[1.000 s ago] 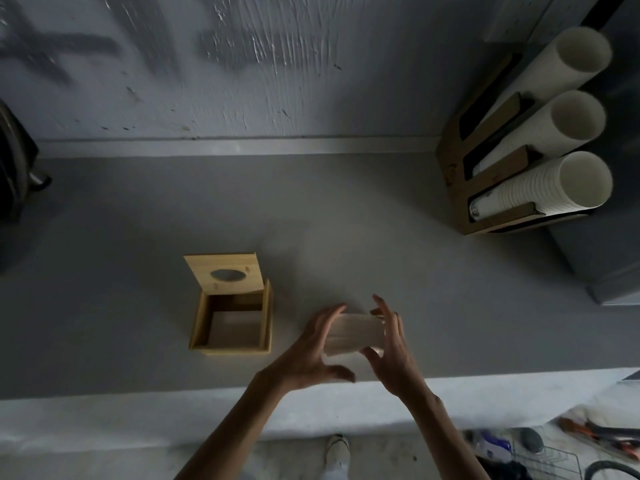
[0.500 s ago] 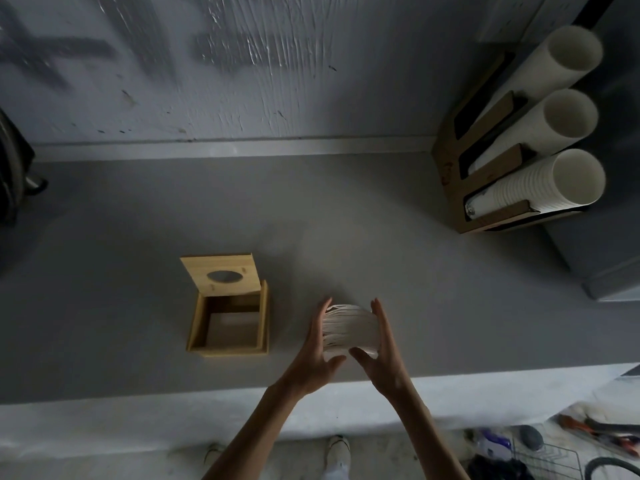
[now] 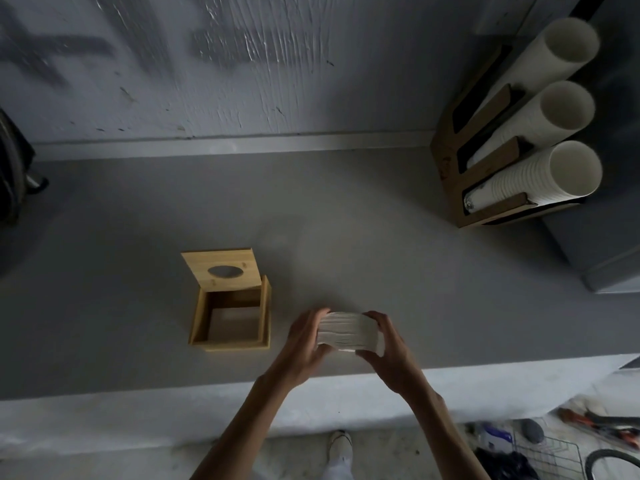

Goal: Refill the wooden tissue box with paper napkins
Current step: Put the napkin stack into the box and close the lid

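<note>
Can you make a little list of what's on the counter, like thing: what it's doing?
wooden tissue box: on the counter, looks empty inside
lid: flipped open at the back, oval hole in it
napkin stack: pressed between both hands, right of the box
left hand: fingers on the stack's left side
right hand: fingers on the stack's right side
cup holder: far right by the wall, three rows of white cups
counter: grey
napkins in box: none yet

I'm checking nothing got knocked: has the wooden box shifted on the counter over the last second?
No. The wooden box sits at the same spot relative to the counter's front edge, lid open.
</note>
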